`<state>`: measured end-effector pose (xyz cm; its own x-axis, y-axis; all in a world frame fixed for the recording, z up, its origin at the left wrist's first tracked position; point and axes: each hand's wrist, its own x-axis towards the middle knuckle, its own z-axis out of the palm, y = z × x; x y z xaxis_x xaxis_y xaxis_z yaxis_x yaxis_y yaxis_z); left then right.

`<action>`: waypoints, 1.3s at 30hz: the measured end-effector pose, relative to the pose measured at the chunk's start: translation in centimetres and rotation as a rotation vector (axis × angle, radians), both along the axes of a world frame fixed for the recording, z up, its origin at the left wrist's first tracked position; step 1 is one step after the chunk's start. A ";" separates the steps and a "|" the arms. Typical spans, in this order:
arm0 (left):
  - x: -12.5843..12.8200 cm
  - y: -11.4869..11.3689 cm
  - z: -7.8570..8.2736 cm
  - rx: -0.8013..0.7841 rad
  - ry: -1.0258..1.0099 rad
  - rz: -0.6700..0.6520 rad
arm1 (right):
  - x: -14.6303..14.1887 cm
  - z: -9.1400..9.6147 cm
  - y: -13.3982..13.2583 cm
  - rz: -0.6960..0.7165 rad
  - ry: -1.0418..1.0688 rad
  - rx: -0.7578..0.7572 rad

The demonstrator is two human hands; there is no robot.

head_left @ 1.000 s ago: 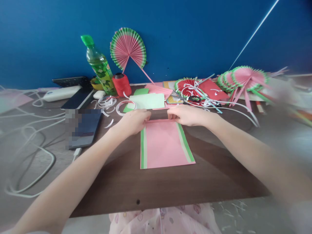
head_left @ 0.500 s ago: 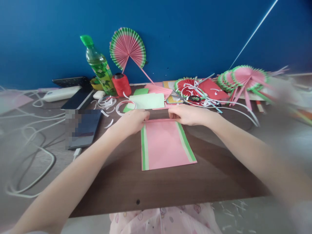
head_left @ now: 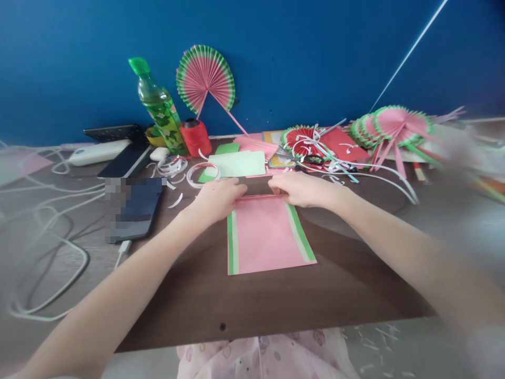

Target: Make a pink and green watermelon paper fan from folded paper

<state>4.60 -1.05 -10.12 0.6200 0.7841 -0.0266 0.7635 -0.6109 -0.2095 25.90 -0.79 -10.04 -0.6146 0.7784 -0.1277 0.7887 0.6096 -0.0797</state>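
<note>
A pink sheet of paper [head_left: 266, 237] with green and pale green strips along both sides lies on the dark wooden table [head_left: 189, 305]. Its far edge is folded into a narrow band. My left hand [head_left: 221, 199] pinches the left end of that fold, fingers curled. At the right end, my right hand [head_left: 295, 188] grips the same fold with its fingers bent in. The fingertips of both hands are partly hidden behind the fold.
Behind the hands lie a pale green paper [head_left: 239, 163], a tape roll [head_left: 203, 175], scissors [head_left: 311, 159] and white paper scraps. A bottle [head_left: 158, 108], red thread spool [head_left: 196, 138] and phone [head_left: 136, 210] stand or lie left. Pleated fans [head_left: 394, 126] sit right; another fan [head_left: 205, 79] leans on the wall.
Both hands have shifted slightly inward along the fold, so their fingers are a little closer together. The paper stays almost in place, with both hands still on it.
</note>
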 end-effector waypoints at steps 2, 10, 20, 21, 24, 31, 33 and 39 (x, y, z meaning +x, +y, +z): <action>0.1 -0.2 -0.1 0.031 0.024 -0.011 | -0.2 -0.2 -0.3 0.013 -0.035 0.062; 1.0 -1.3 -0.1 0.083 0.093 -0.053 | -2.2 0.4 -2.6 -0.067 -0.202 0.226; 2.7 -3.5 0.6 0.030 0.172 0.047 | -3.9 -0.3 -3.9 -0.203 -0.225 0.217; 2.8 -3.7 0.6 0.028 0.168 0.054 | -3.9 -0.2 -3.9 -0.206 -0.223 0.207; 3.1 -4.2 0.1 0.014 0.152 0.103 | -4.1 -0.2 -4.4 -0.219 -0.217 0.187; 4.0 -5.8 -1.2 0.090 0.207 0.202 | -4.8 -0.3 -5.8 -0.225 -0.242 0.155; 4.1 -6.0 -1.4 0.125 0.250 0.200 | -5.0 -0.3 -6.0 -0.242 -0.233 0.166; 4.3 -6.6 -2.1 0.176 0.301 0.180 | -5.7 -1.2 -6.8 -0.246 -0.321 0.230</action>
<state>8.85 -7.61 -12.25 0.4576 0.8882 -0.0416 0.7433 -0.4077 -0.5304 20.24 -7.55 -11.25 -0.3662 0.9263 -0.0883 0.8746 0.3750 0.3074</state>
